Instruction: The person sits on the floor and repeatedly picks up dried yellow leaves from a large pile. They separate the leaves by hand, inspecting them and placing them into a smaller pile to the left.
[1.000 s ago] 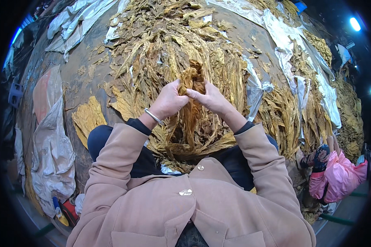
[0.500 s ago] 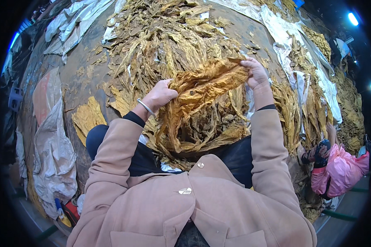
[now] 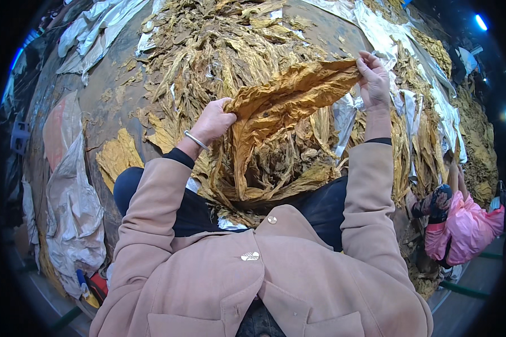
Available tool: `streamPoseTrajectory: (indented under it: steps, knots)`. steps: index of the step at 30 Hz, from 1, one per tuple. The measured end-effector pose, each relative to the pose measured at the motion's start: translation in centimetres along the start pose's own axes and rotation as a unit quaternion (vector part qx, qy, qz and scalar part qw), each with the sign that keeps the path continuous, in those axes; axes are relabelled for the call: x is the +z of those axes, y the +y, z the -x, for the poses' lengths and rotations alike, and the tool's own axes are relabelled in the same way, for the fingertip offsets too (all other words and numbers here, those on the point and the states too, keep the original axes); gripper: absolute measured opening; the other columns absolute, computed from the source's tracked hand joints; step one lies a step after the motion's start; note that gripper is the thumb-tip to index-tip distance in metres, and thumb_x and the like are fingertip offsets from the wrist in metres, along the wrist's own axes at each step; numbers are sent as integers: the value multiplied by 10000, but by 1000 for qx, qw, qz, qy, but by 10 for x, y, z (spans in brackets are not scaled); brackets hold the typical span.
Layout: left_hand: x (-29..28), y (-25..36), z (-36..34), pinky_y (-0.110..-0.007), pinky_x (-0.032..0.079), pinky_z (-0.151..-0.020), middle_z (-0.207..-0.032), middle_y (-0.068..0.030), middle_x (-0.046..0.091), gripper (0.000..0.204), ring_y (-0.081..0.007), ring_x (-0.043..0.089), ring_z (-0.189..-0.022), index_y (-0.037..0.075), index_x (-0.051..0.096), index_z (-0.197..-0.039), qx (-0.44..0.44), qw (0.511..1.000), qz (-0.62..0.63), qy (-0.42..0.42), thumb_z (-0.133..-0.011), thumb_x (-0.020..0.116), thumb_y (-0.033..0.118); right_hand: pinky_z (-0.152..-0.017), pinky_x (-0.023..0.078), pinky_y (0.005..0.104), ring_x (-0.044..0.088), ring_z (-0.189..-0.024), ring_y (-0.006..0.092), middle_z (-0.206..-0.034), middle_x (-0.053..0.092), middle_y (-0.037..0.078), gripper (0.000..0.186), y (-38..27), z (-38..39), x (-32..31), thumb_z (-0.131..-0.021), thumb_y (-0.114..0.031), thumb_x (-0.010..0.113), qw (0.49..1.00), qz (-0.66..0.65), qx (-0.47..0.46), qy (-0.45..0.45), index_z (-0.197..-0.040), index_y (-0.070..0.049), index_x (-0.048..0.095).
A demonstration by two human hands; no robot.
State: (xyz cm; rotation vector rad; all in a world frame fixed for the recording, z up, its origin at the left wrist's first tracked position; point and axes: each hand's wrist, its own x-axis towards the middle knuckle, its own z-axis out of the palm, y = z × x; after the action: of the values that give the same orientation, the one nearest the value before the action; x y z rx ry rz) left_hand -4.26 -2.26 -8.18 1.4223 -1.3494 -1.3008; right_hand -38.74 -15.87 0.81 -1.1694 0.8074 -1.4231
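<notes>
A large dried tobacco leaf [image 3: 292,92], golden brown and wrinkled, is stretched between my hands above my lap. My left hand [image 3: 212,121], with a silver bangle at the wrist, is closed on the leaf's left part, and a fold of it hangs down below. The tip at the upper right is pinched between the thumb and fingers of my right hand [image 3: 374,81]. Under the leaf and between my legs lies a heap of dried tobacco leaves [image 3: 287,171], brown and yellow, partly hidden by the held leaf.
More loose leaves [image 3: 208,56] spread ahead over the brown ground sheet. A flat yellow leaf [image 3: 120,157] lies by my left knee. White plastic sheeting [image 3: 73,208] is crumpled at the left, with more along the right. A person in pink [image 3: 464,227] sits at the right beside leaves.
My right hand has moved up and to the right, pulling the tobacco leaf out longer and flatter. My left hand has shifted slightly up and left, still gripping it.
</notes>
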Motion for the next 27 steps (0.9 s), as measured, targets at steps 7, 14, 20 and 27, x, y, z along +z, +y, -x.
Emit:
streamPoseTrajectory:
  steps: [7,14,20,27]
  knots:
    - [-10,22,17,-190,399,-591,-783,34,592,194,-34,489,-671,8,631,-971,13,997,33,68,-788,572,-17,-759,455,313,566,-821,208,-877,563,97,182,-8,4,-16,-779,-4,588,790,598,-115,-77,-957,-22,624]
    - [30,96,76,-329,462,-595,-721,-82,599,239,-251,579,-646,46,602,-844,437,835,-332,42,-623,640,-35,-752,473,298,607,-834,214,-903,630,110,121,35,-21,-43,-833,-76,573,783,585,-209,-42,-922,-53,651]
    - [63,60,86,-324,421,-595,-649,-53,470,169,-222,535,-614,50,530,-826,447,799,-398,-57,-663,572,57,-648,502,224,586,-748,94,-891,624,45,132,42,-18,5,-905,-8,478,999,39,38,-8,-963,-31,595]
    - [47,47,71,-287,465,-559,-684,-103,610,123,-180,586,-596,33,594,-833,188,965,-159,-88,-746,670,73,-654,518,232,596,-747,95,-834,618,31,130,8,-7,10,-900,-4,480,985,172,18,6,-930,-16,606]
